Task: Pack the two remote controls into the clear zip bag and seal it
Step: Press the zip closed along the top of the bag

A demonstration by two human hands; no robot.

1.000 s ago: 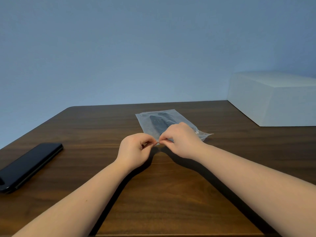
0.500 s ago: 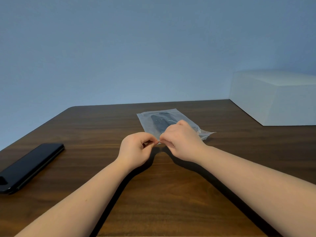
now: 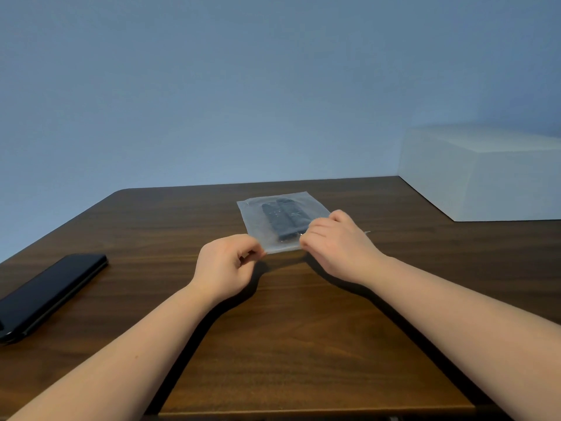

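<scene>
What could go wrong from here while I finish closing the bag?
1. The left hand pinches the near-left corner and the right hand the near edge further right of the clear zip bag; the strip between them may be left unpressed, so it could stay partly open.
2. The two remote controls lie close to that near edge, so their ends could block the seal or slide out.

I count two dark remote controls (image 3: 283, 218) inside one clear zip bag (image 3: 258, 226), one black phone (image 3: 50, 294), one white box (image 3: 485, 173), one wooden surface (image 3: 303, 329), and two bare hands: left (image 3: 226, 264), right (image 3: 337, 244).
</scene>
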